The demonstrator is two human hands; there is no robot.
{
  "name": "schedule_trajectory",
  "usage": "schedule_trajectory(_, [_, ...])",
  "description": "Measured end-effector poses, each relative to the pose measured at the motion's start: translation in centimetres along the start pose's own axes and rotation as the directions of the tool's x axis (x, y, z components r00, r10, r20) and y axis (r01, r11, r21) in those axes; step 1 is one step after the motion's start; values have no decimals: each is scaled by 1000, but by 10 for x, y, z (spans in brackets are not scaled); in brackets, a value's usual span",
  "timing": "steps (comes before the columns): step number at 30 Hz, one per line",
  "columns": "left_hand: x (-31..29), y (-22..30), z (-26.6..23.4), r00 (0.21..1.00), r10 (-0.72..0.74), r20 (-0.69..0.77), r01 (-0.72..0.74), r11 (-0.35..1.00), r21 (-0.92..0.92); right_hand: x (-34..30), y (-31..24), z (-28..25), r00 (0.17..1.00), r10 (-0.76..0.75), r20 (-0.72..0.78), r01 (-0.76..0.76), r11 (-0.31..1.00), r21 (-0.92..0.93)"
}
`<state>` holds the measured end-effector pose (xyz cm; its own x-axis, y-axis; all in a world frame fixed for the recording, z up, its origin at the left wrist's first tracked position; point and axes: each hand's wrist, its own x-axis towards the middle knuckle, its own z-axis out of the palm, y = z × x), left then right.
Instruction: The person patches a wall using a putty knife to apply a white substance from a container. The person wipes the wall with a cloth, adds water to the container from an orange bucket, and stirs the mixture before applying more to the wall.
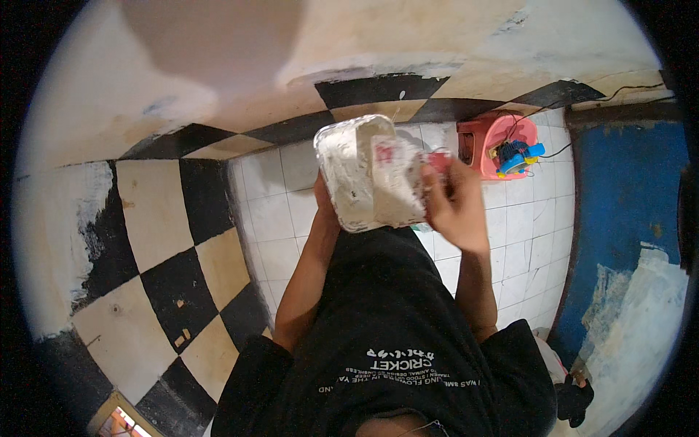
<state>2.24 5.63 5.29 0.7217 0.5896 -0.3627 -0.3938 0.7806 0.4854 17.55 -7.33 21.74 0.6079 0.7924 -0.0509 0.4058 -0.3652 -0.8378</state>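
My left hand [325,198] holds a white plastic tub [337,182] from its left side and from beneath, so most of its fingers are hidden. Thick off-white paste coats the tub's inside and rim. My right hand [460,207] is closed round the red handle of a wide putty knife [397,182]. Its pale, paste-smeared blade, blurred by motion, lies over the right half of the tub. Whether the blade touches the paste, I cannot tell.
Ahead stands a wall [378,44] with rough white patches above black and cream checks. A pink plastic stool [473,142] at the right bears a blue, yellow and black corded device [518,156]. Farther right is a blue door [619,197] with whitish smears. White tiles [520,233] cover the floor.
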Motion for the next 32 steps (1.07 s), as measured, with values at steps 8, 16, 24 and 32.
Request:
schedule_trajectory(8, [-23, 1, 44, 998, -29, 55, 29, 1000, 10, -16, -32, 33, 976, -219, -4, 219, 976, -1])
schedule_trajectory(16, [-50, 10, 52, 986, -125, 109, 107, 982, 155, -16, 21, 57, 991, -117, 64, 87, 930, 358])
schedule_trajectory(24, [-82, 5, 14, 976, -213, 47, 187, 928, 322, -36, 49, 69, 922, 196, 333, -375, 665, 646])
schedule_trajectory(32, [-95, -6, 15, 960, -276, 43, 254, 927, 277, -85, 61, 59, 849, 271, 454, -513, 218, 830])
